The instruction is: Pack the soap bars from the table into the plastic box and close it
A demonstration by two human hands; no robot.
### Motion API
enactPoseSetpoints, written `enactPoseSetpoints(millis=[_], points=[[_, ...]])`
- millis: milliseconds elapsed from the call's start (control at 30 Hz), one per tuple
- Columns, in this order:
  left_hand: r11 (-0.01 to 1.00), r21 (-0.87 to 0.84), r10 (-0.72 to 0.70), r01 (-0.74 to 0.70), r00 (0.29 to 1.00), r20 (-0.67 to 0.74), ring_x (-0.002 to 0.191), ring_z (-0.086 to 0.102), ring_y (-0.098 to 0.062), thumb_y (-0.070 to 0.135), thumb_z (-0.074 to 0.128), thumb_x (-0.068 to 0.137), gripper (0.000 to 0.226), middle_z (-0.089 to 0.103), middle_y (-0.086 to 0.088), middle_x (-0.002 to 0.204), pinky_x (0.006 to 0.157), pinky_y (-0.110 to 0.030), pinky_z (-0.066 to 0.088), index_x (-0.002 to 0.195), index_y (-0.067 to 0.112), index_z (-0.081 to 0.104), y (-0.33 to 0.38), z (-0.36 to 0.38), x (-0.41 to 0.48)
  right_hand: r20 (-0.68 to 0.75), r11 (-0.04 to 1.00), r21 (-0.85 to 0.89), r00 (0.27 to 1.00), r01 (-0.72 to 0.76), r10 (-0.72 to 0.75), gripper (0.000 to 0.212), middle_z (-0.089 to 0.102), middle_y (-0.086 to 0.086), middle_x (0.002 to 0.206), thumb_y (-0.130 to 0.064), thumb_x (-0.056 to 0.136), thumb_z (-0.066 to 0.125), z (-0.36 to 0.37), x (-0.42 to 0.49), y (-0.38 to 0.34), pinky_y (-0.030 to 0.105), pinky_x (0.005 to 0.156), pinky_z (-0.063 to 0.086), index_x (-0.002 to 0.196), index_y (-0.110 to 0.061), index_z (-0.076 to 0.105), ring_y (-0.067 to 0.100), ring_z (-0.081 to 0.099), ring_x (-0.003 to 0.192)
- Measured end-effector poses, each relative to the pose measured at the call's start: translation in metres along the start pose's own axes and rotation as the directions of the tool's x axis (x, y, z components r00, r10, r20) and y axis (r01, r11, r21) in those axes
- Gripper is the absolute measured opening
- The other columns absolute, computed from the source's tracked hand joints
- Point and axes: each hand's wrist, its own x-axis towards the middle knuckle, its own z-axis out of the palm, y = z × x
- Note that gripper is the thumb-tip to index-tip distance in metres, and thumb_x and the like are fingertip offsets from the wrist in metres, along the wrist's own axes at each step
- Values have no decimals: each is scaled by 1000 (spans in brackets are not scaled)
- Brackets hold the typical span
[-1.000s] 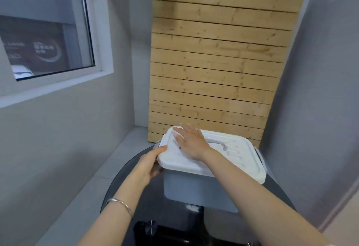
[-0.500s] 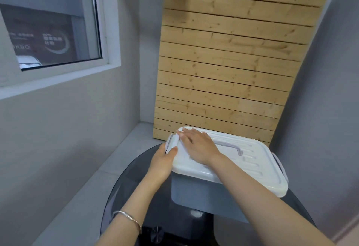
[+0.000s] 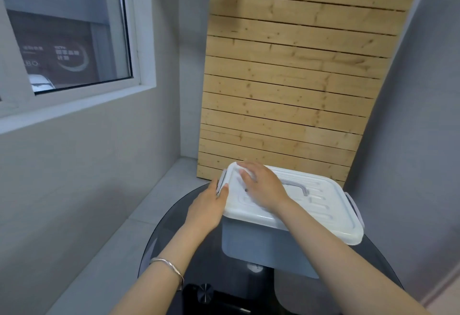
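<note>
A grey-blue plastic box stands on a round dark glass table. Its white lid with a grey handle lies on top of it. My right hand lies flat, fingers spread, on the lid's left part. My left hand is at the box's left end, thumb and fingers on the grey side latch. A second grey latch sits at the right end. No soap bars are visible; the box's inside is hidden by the lid.
A slatted wooden panel leans against the wall right behind the box. A grey wall with a window runs along the left, another grey wall on the right. Dark objects lie under the glass near the bottom edge.
My left hand has slid up from the lid's left edge onto the side latch. My right hand stays flat on the lid. The camera has shifted, so the box sits further right.
</note>
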Motion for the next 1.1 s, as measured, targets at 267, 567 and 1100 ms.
enactPoseSetpoints(millis=[267, 567, 1100], points=[[758, 484, 469, -436, 881, 60, 147, 6, -15, 76, 16, 73, 86, 20, 10, 157, 120, -40, 2, 146, 32, 23, 26, 16, -21, -96, 911, -410, 995, -53, 15, 84, 41, -7, 149, -81, 77, 13, -60, -117, 60, 37, 116, 26, 135, -32, 49, 15, 37, 138], [727, 542, 377, -421, 905, 198, 146, 14, -17, 95, 12, 43, 114, 22, 12, 156, 120, -41, 6, 143, 42, 25, 41, 28, -11, -168, 878, -471, 986, -86, 6, 80, 61, -2, 132, -83, 76, 23, -64, -128, 100, 43, 104, 43, 125, -32, 60, 20, 58, 121], [754, 526, 349, -394, 918, 187, 146, 17, -18, 86, 34, 65, 90, 27, 10, 155, 119, -46, 11, 142, 40, 29, 50, 35, 20, -30, 908, -405, 994, -106, 103, 110, 30, -7, 155, -92, 55, -2, -78, -95, 100, 34, 120, 11, 144, -37, 32, 13, 25, 143]])
